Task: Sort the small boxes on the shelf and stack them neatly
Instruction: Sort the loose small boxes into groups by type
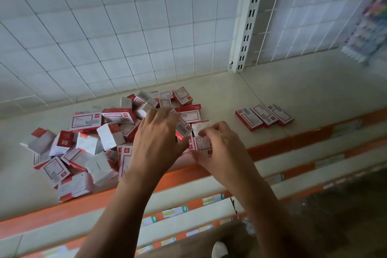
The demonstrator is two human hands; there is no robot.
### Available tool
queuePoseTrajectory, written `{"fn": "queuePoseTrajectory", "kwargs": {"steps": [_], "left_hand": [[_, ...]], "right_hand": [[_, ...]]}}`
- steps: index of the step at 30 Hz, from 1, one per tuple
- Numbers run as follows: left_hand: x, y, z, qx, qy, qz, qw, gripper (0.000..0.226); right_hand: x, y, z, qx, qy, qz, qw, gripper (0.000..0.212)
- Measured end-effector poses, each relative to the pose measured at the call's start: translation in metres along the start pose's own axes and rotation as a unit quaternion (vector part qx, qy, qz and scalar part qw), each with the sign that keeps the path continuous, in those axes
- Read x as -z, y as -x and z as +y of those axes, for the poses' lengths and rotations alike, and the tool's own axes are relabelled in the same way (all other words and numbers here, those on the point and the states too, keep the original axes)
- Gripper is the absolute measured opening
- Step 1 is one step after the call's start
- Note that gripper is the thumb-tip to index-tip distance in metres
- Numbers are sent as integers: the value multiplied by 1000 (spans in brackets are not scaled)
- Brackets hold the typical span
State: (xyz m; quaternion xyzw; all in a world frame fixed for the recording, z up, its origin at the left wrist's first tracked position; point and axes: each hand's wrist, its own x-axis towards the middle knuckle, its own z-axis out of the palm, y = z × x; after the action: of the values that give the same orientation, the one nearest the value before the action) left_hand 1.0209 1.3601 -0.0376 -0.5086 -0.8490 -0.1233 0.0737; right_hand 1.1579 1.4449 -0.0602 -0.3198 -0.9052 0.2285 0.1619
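**On the cream shelf, both hands at the right end of the box heap**

Across the smooth cream shelf [314,94] sprawls a heap of small boxes [88,132]. They are cardboard cuboids, white with red edges and red-framed labels, tipped at all angles, some showing blank white faces and others barcodes. Well to the right of the heap, a row of three boxes [264,117] lies flat, side by side and touching.

Behind the heap rises a white wire grid [125,27] of square cells. To the heap's right, at the back, stands a white slotted upright [249,23], and far beyond that hang blurred, colourful packets [368,27]. In front of the heap runs an orange price rail [272,144], and both forearms cross it to reach in. Below the rail are the lower shelves [188,201], with their own orange strips.

At the heap's right end the left hand [159,132] lies over the boxes, fingers bent and a little apart, thumb against a red-edged box [182,132]. Motion blur hides whether it grips that box. Just right of it, the right hand [217,144] has its fingers curled close together, pinching a red-framed box [202,143] between fingertips and thumb at the heap's edge.
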Motion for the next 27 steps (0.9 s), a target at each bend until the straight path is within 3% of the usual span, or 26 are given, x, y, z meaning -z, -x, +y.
{"fn": "queuePoseTrajectory", "kwargs": {"steps": [8,15,27], "left_hand": [[12,0,-8,-3,34,35,999,63],[-1,-17,27,-28,89,39,995,59],[-51,-60,121,-134,123,-39,983,63]], "right_hand": [[-6,-3,2,-16,-58,54,997,41],[33,-10,45,-69,-79,173,979,55],[75,8,122,-122,-63,215,967,54]]}}
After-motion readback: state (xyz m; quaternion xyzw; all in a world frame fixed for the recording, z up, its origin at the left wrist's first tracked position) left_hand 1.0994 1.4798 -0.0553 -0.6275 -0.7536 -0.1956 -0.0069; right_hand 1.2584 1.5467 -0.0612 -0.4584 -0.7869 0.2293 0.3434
